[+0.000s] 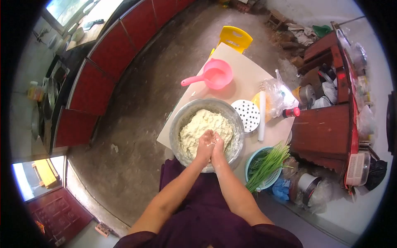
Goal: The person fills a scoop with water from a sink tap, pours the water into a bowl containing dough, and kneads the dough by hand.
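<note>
A large metal basin [175,142] stands at the table's near edge with a rough, pale mass of dough [202,120] inside. My left hand [205,142] and my right hand [218,145] meet over the near part of the dough. Their fingers are curled and pressed against each other, with pale dough bits on the skin. Whatever lies between the fingers, if anything, is hidden. From this angle I cannot tell whether the hands touch the dough below.
Beyond the basin is a pink dipper [218,74]. To its right lie a white dotted disc [247,116], a white rolling pin [261,115] and a red-capped jar [292,112]. Green stalks [269,165] fill a blue basket [248,165]. A yellow chair [235,38] stands behind the table [244,66].
</note>
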`<state>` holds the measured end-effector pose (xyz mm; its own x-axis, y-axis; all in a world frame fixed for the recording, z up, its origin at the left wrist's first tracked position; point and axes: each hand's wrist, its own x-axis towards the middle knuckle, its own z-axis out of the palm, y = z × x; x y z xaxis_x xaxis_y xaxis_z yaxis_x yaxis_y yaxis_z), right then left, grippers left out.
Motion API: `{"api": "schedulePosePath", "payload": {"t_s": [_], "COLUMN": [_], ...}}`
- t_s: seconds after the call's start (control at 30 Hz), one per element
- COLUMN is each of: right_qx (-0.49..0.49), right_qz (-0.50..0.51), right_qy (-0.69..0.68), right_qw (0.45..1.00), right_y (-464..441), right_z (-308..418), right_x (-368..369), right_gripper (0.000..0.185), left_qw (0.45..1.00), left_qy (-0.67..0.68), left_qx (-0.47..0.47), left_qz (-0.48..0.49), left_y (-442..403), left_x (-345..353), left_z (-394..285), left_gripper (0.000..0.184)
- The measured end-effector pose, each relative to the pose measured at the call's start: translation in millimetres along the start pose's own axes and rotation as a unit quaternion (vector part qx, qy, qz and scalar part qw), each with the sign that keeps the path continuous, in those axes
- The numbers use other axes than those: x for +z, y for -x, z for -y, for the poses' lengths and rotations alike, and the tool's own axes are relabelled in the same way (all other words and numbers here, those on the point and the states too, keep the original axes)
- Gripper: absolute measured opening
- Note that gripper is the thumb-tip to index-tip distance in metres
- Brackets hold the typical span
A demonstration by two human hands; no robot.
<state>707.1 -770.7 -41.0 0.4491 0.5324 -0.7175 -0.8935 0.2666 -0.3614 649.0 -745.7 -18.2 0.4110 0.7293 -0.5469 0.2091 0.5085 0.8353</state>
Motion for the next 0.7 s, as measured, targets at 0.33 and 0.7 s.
{"api": "schedulePosePath", "payload": {"t_s": [0.33, 0.7], "right_qx": [0.040, 0.027], "right_qz": [0.115, -0.005], "right_qy": [0.011, 0.160], "right_qw": [0.993, 0.987], "right_y": [60.2, 8.1], "right_z": [13.3, 9.7], "right_x": [30.5, 32.8], "right_gripper": [0.054, 0.060], "left_qw": [0.955, 0.978], "left_qy": [-0.291, -0.171], "left_qx": [-0.036, 0.077], "left_qz": [0.047, 0.087], "left_y": [-52.0, -2.8], "left_x": [-5.0, 11.7], "left_z": [-27.5, 16.1], "left_gripper": [0.050, 0.065]}}
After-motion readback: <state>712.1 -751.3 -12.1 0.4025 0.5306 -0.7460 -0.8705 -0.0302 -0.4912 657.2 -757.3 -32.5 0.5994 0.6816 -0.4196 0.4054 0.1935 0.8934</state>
